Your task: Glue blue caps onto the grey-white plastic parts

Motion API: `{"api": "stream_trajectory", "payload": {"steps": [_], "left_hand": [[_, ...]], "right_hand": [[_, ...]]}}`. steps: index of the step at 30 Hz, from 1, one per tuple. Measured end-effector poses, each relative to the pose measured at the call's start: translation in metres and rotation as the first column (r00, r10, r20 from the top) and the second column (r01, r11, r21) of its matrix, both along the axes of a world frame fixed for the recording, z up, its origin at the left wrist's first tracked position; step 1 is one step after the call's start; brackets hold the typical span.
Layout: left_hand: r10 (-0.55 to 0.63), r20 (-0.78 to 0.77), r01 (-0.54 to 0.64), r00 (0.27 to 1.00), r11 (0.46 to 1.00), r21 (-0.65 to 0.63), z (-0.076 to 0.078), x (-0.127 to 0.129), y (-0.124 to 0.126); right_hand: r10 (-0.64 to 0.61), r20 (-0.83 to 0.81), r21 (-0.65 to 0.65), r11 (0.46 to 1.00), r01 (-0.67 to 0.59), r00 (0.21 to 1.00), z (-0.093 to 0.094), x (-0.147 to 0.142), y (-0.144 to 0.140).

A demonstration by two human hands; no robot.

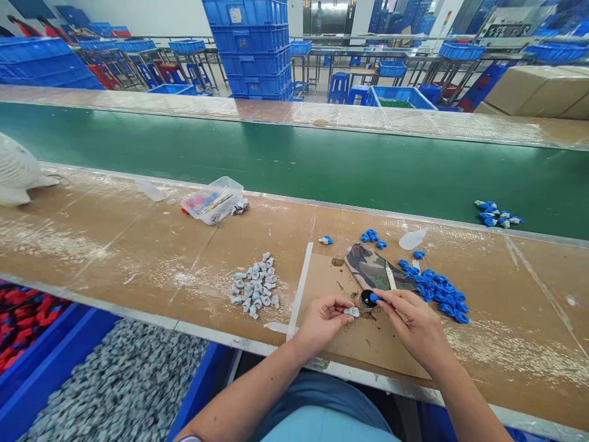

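pinching grey piece (352, 312) in left fingers (338, 305), right fingers (391, 299) nipping blue piece (373, 298)

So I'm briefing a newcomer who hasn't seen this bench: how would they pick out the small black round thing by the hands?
Start at the brown workbench in front of the green conveyor belt, then find the camouflage cloth. The black round piece sits at the cloth's near end, by the right hand. It is the only black, disc-shaped item; the neighbouring small parts are blue or grey.
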State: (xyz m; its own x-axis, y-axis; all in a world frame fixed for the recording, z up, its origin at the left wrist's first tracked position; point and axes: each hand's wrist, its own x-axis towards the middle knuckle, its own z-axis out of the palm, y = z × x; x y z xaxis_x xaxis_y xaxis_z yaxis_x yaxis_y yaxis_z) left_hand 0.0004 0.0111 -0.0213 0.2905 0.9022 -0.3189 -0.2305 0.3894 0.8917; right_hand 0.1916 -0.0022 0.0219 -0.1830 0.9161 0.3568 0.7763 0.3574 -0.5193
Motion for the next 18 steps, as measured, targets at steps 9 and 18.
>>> {"api": "stream_trajectory", "payload": {"steps": [9,18], "left_hand": [[-0.007,0.016,0.007,1.0,1.0,0.025,0.0,0.001,-0.002],[-0.098,0.017,0.097,0.995,0.994,0.058,-0.002,-0.001,-0.005]], "right_hand": [[-0.022,-0.184,-0.041,0.999,0.015,0.983,-0.002,-0.008,-0.015],[0.072,-0.219,-0.092,0.991,-0.095,0.973,-0.006,-0.023,-0.02]]}}
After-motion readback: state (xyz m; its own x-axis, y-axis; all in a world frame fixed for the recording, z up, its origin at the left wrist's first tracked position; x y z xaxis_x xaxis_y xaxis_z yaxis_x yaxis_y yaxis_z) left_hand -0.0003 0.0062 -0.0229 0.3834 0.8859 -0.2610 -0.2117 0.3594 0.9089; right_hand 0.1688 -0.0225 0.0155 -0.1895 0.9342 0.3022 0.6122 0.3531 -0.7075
